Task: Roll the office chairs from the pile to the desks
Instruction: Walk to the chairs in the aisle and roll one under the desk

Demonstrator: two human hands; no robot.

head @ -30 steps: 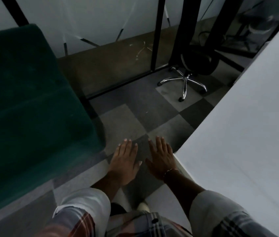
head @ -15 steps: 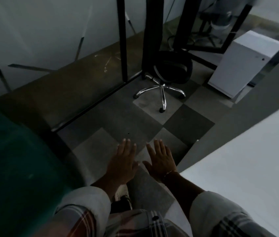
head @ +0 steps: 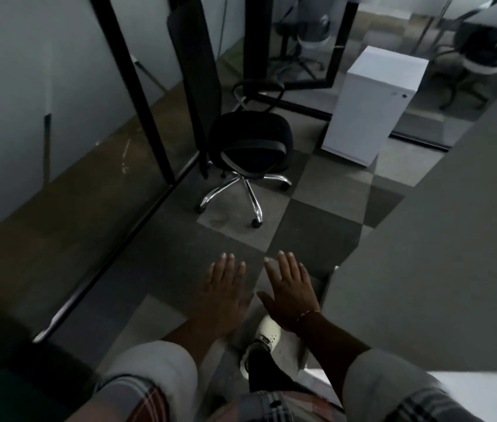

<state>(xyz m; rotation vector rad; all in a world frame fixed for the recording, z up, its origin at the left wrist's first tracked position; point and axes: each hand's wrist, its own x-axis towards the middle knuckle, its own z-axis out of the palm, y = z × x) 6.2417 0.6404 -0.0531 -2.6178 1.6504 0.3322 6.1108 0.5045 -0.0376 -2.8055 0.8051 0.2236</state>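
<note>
a glass partition [head: 27, 86] in black frames fills the view from 9 to 11 o'clock, checkered carpet tiles [head: 311, 229] run up the middle, and a pale desk top [head: 439, 239] takes the side from 2 to 5 o'clock. a white pedestal cabinet [head: 369, 111] stands at 1 o'clock, and the black office chair [head: 250, 141], on a chrome star base with castors, stands at 12 o'clock just beside the partition, well apart from both hands. the left hand [head: 222, 293] and right hand [head: 289, 293] hover side by side at 6 o'clock, palms down, fingers straight, holding nothing, above a white shoe [head: 267, 332].
</note>
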